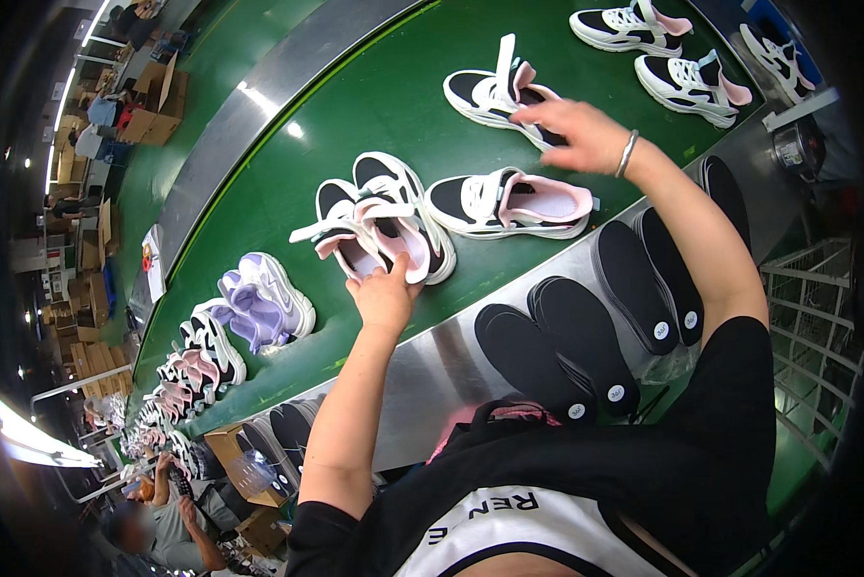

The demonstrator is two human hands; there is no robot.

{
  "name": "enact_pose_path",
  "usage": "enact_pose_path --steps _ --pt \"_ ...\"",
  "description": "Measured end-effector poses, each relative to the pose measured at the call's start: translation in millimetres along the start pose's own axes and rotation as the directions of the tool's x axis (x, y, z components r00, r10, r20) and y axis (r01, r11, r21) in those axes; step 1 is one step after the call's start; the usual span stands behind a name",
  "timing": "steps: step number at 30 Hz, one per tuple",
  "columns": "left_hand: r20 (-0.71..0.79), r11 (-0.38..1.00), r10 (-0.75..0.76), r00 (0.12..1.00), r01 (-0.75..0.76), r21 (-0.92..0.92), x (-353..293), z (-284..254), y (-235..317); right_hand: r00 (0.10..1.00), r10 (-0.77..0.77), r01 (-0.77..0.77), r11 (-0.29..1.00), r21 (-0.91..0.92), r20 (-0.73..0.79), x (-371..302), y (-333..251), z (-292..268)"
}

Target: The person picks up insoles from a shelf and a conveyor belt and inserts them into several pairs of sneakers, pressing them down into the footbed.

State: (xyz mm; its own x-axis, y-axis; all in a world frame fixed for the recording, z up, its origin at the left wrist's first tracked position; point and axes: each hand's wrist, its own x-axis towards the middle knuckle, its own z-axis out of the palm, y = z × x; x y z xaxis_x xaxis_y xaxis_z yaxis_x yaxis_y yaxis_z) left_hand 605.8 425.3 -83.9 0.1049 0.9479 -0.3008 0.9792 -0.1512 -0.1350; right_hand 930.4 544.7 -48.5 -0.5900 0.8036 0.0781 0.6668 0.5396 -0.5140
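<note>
A pair of black and white sneakers (pixel 384 183) with pink linings sits side by side on the green belt. At their heels, my left hand (pixel 384 296) is closed, its fingers hooked over the collars. To the right lies a single sneaker (pixel 461 204) on the belt, toe to the left. Farther back is another sneaker (pixel 472 94) with its tongue pulled up. My right hand (pixel 576 135) hovers at that shoe's heel, fingers stretched and a little blurred; whether they touch it I cannot tell. A bracelet (pixel 627 154) circles the right wrist.
Black insoles (pixel 567 337) lie in stacks on the metal ledge before me. More sneakers (pixel 687 85) stand at the far right, and purple ones (pixel 268 298) on the left, ahead of a long shoe row. A wire rack (pixel 812 337) is at right; a person (pixel 177 524) sits lower left.
</note>
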Motion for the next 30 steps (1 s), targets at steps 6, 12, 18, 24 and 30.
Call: enact_pose_path --steps 6,12,18,24,30 --pt "0.031 1.0 0.0 1.0 -0.001 0.011 3 -11 5 0.988 -0.108 0.082 0.97 0.228 0.106 20 -7 47" --pt "0.023 1.0 -0.019 1.0 0.019 0.016 0 -7 1 0.91 0.13 -0.331 0.8 0.501 0.394 51 -5 55" --pt "0.029 0.999 -0.043 0.999 0.043 0.007 -2 -2 0 0.914 0.202 -0.359 0.805 0.473 0.351 48 -3 60" --pt "-0.04 0.998 -0.046 0.998 0.045 -0.036 -1 4 -1 0.962 0.157 -0.163 0.987 0.006 0.222 13 -11 65" --pt "-0.216 0.897 0.114 0.97 -0.194 -0.398 53 -18 62 0.778 0.558 -0.602 0.793 -0.089 -0.287 2 52 23"
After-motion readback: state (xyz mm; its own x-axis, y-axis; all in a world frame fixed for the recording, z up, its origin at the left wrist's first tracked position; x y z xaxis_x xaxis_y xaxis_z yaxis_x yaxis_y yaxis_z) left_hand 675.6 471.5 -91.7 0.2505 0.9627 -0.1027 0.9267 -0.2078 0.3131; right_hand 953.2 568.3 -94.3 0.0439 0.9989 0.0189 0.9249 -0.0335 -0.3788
